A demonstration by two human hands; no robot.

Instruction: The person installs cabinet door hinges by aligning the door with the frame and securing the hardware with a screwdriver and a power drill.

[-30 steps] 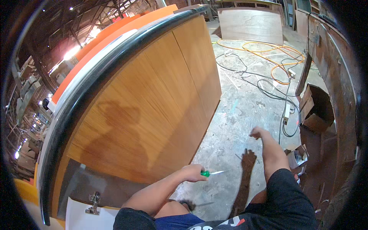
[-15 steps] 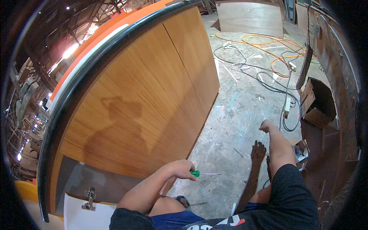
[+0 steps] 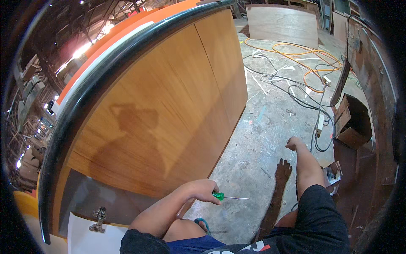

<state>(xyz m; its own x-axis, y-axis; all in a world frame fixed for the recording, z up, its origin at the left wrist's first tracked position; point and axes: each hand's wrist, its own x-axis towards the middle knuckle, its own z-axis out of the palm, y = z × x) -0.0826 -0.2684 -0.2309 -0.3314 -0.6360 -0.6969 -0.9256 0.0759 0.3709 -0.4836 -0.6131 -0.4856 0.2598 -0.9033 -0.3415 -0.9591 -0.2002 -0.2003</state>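
Note:
My left hand (image 3: pixel 206 191) is closed round the green handle of a screwdriver (image 3: pixel 218 196). Its thin metal shaft points right, above the concrete floor. Beside that hand, on the left, stands a large wood-veneer panel (image 3: pixel 169 97) with a curved black edging (image 3: pixel 91 80); the hand is close to the panel's lower edge. My right hand (image 3: pixel 292 143) is stretched forward over the floor with its fingers curled in. I see nothing in it, though the inside of its palm is hidden. A shadow of an arm and hand falls on the floor to its lower left.
A clipboard with white paper (image 3: pixel 95 237) lies at lower left. Black cables (image 3: pixel 302 99) and an orange hose (image 3: pixel 311 76) snake over the littered floor (image 3: pixel 253 165). Cardboard boxes (image 3: pixel 351 120) stand on the right, below a brown upright board (image 3: pixel 372 67). A pale board (image 3: pixel 283 25) stands at the back.
The whole view has shifted a little, so the panel and floor items sit slightly further right. The screwdriver stays in my left hand, its tip now a little lower and further right.

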